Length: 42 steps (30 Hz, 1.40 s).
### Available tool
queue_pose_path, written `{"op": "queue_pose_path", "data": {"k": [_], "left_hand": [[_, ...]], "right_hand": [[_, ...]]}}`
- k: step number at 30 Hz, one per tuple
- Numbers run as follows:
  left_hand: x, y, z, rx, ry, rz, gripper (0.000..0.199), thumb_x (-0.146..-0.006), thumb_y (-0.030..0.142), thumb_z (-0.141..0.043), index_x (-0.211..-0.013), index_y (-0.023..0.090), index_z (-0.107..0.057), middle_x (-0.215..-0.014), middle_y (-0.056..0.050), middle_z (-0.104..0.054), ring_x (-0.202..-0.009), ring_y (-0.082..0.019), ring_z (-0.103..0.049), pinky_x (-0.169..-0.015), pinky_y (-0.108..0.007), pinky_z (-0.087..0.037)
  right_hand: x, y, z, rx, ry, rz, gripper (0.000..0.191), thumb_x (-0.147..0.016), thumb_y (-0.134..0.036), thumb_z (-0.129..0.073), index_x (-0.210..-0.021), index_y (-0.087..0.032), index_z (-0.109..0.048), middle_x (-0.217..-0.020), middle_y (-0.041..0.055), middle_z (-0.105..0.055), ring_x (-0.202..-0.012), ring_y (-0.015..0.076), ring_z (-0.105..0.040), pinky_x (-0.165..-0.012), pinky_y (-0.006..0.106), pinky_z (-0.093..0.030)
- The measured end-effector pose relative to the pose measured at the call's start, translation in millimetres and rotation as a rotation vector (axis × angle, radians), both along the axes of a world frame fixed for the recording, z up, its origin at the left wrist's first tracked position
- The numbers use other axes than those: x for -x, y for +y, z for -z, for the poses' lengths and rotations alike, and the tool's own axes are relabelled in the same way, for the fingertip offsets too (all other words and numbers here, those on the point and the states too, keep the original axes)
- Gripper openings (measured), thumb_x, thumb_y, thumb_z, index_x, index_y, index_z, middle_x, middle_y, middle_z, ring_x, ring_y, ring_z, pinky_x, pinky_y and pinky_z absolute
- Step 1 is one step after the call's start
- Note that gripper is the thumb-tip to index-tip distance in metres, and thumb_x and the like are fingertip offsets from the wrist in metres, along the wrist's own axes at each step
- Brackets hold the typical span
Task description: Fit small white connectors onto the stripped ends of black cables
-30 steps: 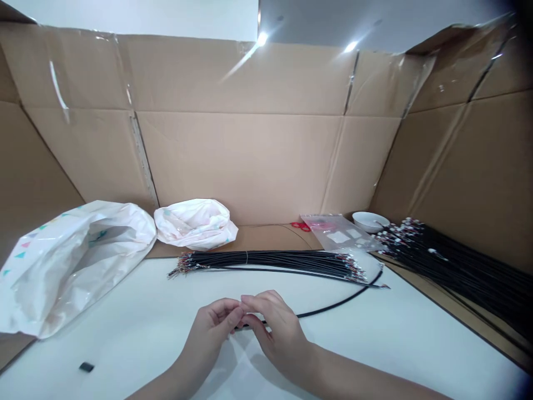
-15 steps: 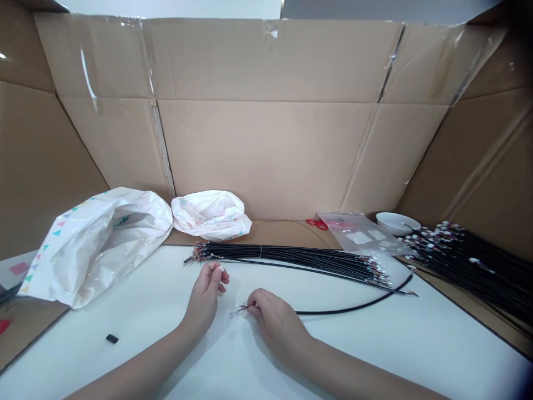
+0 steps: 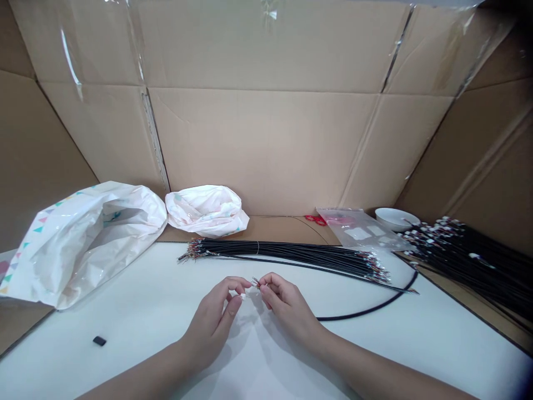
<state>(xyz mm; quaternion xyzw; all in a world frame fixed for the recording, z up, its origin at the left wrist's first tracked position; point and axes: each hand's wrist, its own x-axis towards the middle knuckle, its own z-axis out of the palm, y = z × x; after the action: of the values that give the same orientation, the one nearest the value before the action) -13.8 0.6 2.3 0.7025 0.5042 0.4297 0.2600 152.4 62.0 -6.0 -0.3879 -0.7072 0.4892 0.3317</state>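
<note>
My right hand (image 3: 287, 303) pinches one black cable (image 3: 366, 314) close to its end. Thin stripped-looking wires (image 3: 255, 283) fan out from that grip toward the left. My left hand (image 3: 219, 311) holds a small white connector (image 3: 244, 297) by thumb and curled fingers, with its index fingertip at or very near the wire ends. The hands are close together over the white table (image 3: 166, 322). Behind them lies a tied bundle of black cables (image 3: 291, 253) with coloured wire ends. Part of the held cable is hidden under my right hand and forearm.
At far right lies a heap of black cables (image 3: 495, 266) with white connectors. A white bowl (image 3: 395, 218), a clear plastic bag (image 3: 362, 233) and red-handled scissors (image 3: 315, 220) are at the back. Two white plastic bags (image 3: 91, 244) stand left. A small black piece (image 3: 99, 340) lies front left.
My left hand has moved right and turned the white connector toward the wires. The right hand has raised the cable end slightly, and the hands are closer together. The view has tilted down.
</note>
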Motion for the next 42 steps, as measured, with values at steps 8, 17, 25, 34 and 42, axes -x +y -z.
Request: {"op": "queue_pose_path", "data": {"k": [8,17,25,34,42], "left_hand": [[-0.2,2.4,1.9,0.014,0.081,0.016,0.022,-0.091,0.031,-0.029,-0.089,0.02,-0.048,-0.114,-0.008,-0.051,-0.104,-0.018,-0.047,-0.084,-0.029,-0.039],[-0.7,2.8,0.1,0.108,0.066,0.043,0.02,-0.091,0.032,-0.031,-0.092,0.022,-0.047,-0.125,-0.006,-0.048,-0.11,-0.018,-0.048,-0.089,-0.031,-0.038],[0.5,1.3,2.5,0.011,0.141,0.053,0.017,-0.091,0.028,-0.03,-0.091,0.021,-0.045,-0.13,-0.008,-0.044,-0.116,-0.018,-0.043,-0.092,-0.032,-0.037],[0.3,0.2,3.4,-0.06,0.316,0.068,0.014,-0.09,0.022,-0.03,-0.091,0.023,-0.044,-0.129,-0.003,-0.044,-0.119,-0.015,-0.039,-0.096,-0.032,-0.035],[-0.2,-1.4,0.8,-0.125,0.387,0.084,0.015,-0.09,0.02,-0.031,-0.09,0.022,-0.046,-0.129,-0.004,-0.044,-0.119,-0.016,-0.038,-0.094,-0.031,-0.035]], "right_hand": [[-0.7,-1.6,-1.2,0.047,0.044,-0.002,0.02,-0.083,-0.036,-0.041,-0.081,-0.018,-0.047,-0.058,-0.0043,-0.039,-0.053,0.0095,-0.033,-0.05,0.021,-0.026],[-0.6,-1.2,-0.2,0.053,0.096,-0.011,0.023,-0.084,-0.04,-0.041,-0.088,-0.018,-0.045,-0.057,-0.0048,-0.04,-0.052,0.009,-0.034,-0.049,0.02,-0.026],[1.8,-6.6,-1.5,0.003,0.042,0.038,0.018,-0.083,-0.034,-0.042,-0.08,-0.017,-0.045,-0.064,-0.0019,-0.047,-0.056,0.0093,-0.041,-0.052,0.021,-0.031],[0.9,-7.3,-2.8,-0.002,0.016,0.034,0.016,-0.084,-0.031,-0.042,-0.076,-0.017,-0.044,-0.063,-0.0014,-0.053,-0.055,0.0091,-0.042,-0.052,0.021,-0.031],[1.2,-5.2,1.2,0.029,0.064,0.015,0.019,-0.085,-0.032,-0.039,-0.074,-0.017,-0.042,-0.062,-0.0024,-0.054,-0.048,0.0074,-0.04,-0.05,0.021,-0.032]]}}
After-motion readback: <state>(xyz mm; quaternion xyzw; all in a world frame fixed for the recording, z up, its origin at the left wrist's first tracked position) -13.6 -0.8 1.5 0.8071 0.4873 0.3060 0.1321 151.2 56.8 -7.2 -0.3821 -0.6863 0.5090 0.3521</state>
